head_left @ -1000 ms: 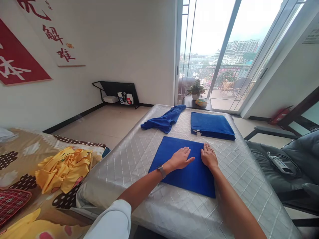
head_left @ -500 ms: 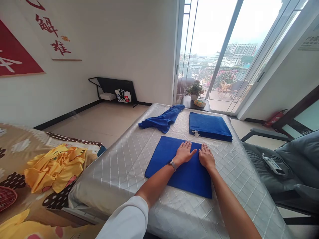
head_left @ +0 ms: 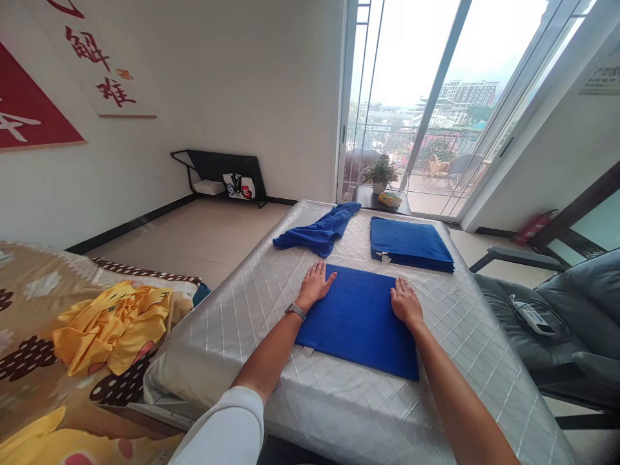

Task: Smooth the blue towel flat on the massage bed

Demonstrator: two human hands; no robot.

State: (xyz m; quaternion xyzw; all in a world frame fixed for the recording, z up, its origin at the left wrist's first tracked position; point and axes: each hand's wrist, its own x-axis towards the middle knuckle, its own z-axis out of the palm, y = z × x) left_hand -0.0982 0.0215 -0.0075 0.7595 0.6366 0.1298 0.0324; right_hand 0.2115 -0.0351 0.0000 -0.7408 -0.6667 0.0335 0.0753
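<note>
A folded blue towel (head_left: 361, 320) lies flat on the silver quilted mattress (head_left: 242, 316) in front of me. My left hand (head_left: 316, 284) rests flat, fingers stretched out, on the towel's far left corner. My right hand (head_left: 405, 302) lies flat and open on the towel's right edge. Beyond them a stack of folded blue towels (head_left: 411, 243) sits at the far right. A crumpled blue towel (head_left: 320, 231) lies at the far left of the mattress.
A bed with a brown patterned cover and yellow clothing (head_left: 113, 326) stands to the left. A grey chair (head_left: 557, 323) with a remote stands to the right. A potted plant (head_left: 381, 174) sits by the glass balcony doors.
My left hand has slid left across the towel from its middle to its left corner. My right hand has stayed at the right edge.
</note>
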